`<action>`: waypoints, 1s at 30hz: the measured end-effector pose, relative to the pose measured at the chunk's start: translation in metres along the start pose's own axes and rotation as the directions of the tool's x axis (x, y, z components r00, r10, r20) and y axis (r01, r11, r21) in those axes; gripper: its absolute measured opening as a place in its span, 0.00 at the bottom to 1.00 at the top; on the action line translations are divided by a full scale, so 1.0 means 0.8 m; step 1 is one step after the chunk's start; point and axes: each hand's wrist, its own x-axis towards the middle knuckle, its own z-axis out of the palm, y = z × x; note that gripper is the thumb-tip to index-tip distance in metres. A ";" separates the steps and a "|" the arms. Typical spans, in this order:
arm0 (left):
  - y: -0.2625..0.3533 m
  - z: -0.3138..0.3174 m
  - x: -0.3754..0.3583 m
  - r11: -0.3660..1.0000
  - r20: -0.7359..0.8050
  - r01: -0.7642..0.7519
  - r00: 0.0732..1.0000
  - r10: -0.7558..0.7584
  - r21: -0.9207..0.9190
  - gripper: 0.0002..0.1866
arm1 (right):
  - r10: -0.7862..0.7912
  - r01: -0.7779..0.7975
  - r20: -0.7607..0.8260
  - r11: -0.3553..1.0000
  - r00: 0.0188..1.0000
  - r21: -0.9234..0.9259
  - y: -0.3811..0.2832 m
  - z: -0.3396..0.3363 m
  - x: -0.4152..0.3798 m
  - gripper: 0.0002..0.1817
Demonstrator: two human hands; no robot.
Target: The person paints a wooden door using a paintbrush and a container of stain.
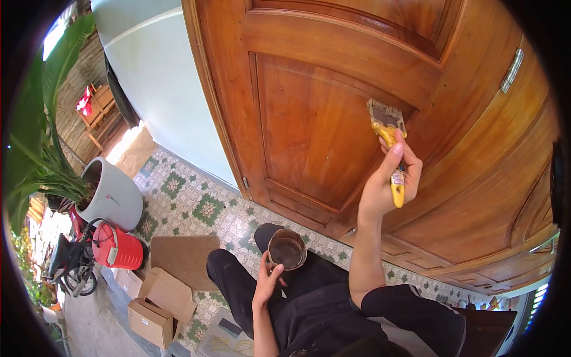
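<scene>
My right hand (389, 175) is closed round the yellow handle of a paintbrush (388, 122). The brush points up, its worn bristles close against the panel of a glossy brown wooden door (315, 125), near that panel's upper right corner. Lower down, my left hand (269, 276) grips a round, stained container (287, 250) by its side, thumb at the rim. The container is held above my lap, and a dark brownish layer shows inside it. Most of my left fingers are hidden behind it.
A metal hinge (512, 70) sits on the door at upper right. On the patterned tile floor (208, 208) lie a flat cardboard sheet (184, 259) and an opened cardboard box (151, 321). To the left stand a red bucket-like container (116, 245), a white plant pot (116, 193) and a motorbike (70, 265).
</scene>
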 end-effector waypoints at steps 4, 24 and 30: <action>0.001 0.001 0.001 1.000 0.012 -0.005 1.000 0.005 -0.003 0.44 | -0.093 0.111 0.159 0.988 0.983 -0.109 0.016 0.018 -0.004 0.05; 0.002 0.001 0.001 1.000 0.013 -0.010 1.000 0.009 0.014 0.43 | -0.044 0.054 0.178 0.997 0.983 -0.054 0.007 0.018 0.031 0.05; 0.002 0.000 -0.001 1.000 0.007 -0.014 1.000 0.014 0.011 0.43 | -0.056 0.054 -0.035 0.998 0.998 -0.044 -0.010 0.006 0.033 0.06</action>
